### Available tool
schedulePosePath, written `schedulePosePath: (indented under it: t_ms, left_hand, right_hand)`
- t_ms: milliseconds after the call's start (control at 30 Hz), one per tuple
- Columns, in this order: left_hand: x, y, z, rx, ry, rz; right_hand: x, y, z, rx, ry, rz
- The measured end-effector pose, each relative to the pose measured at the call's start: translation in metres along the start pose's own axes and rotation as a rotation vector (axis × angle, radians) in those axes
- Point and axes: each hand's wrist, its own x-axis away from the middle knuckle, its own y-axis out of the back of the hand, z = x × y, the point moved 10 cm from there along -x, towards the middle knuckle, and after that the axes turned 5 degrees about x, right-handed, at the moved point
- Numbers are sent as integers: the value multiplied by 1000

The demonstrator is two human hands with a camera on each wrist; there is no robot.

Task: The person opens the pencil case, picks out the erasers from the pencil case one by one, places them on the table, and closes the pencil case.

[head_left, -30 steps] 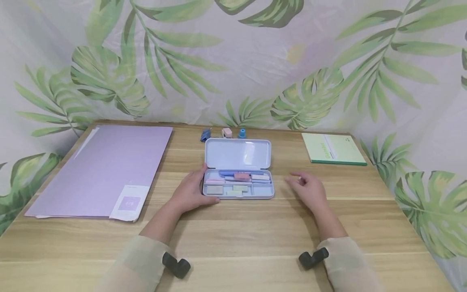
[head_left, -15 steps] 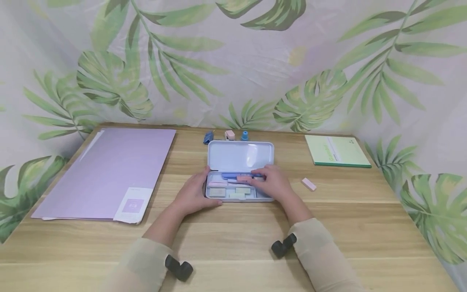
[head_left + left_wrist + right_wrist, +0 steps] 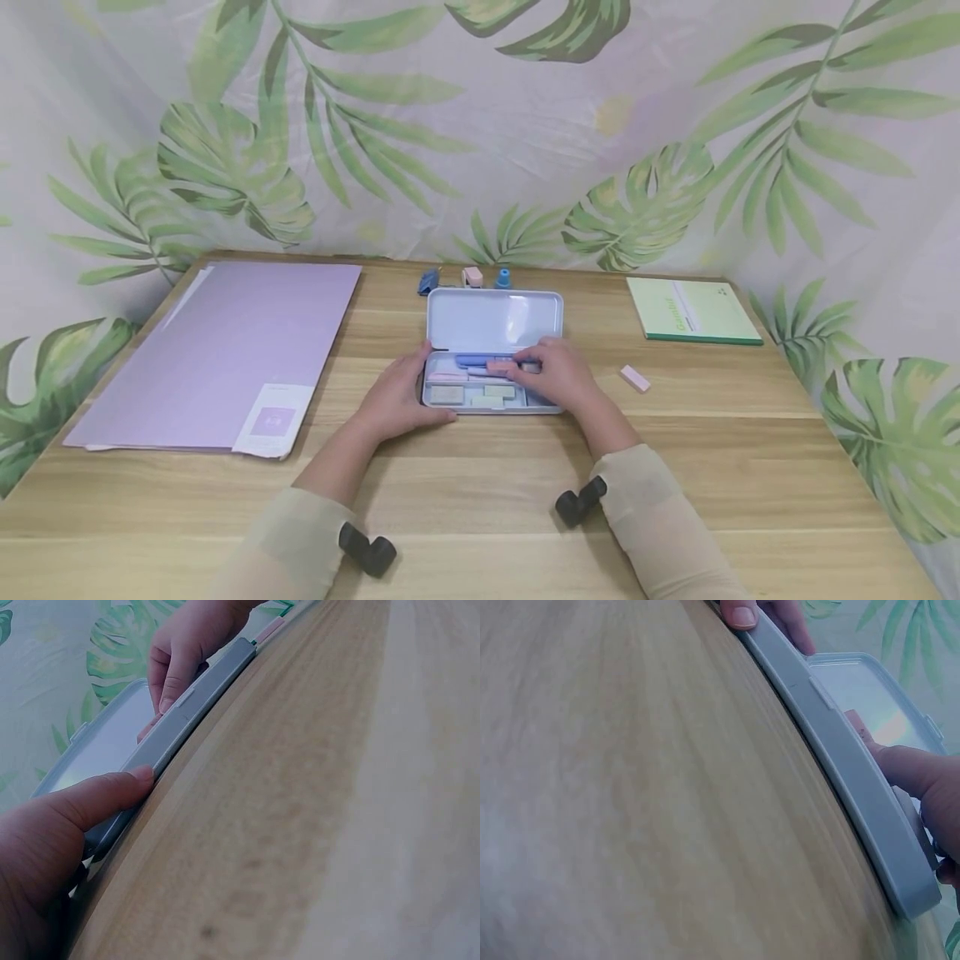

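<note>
- Apparently to stop it sliding, we brace the open pencil case [image 3: 847, 780] with our left grip [image 3: 397, 396], spread wide around its left end, thumb along the front edge.
- Our right grip [image 3: 558, 377] is narrow, thumb and finger pinching one end of a pink block [image 3: 498, 367] over the long rear compartment; whether it touches the pens beneath, we cannot tell.
- The lid [image 3: 480, 321] stands raised at the back, so nothing blocks our reach from the front.
- Another pink block [image 3: 635, 379] lies right of the case on the tabletop [image 3: 465, 508], probably within easy reach.
- Small pale blocks [image 3: 447, 395] sit in the front compartments, apart from the pens [image 3: 471, 361].
</note>
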Motion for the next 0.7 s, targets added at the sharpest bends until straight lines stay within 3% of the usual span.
schedulePosePath:
  t_ms: [200,400,533,700]
  left_hand:
    - [-1,-4,2,2,-7,-2]
    - [-1,-6,0,3,-13,3]
    - [-2,-4,0,3,-16,-4]
    - [-2,-1,1,3,-6,-4]
  right_hand:
    - [1,-1,-2,-36,-20,8]
    - [12,10,-13,-178,-76,-60]
    - [31,29,-49,-262,-199,-168]
    - [64,55,-115,-254,-364,-317]
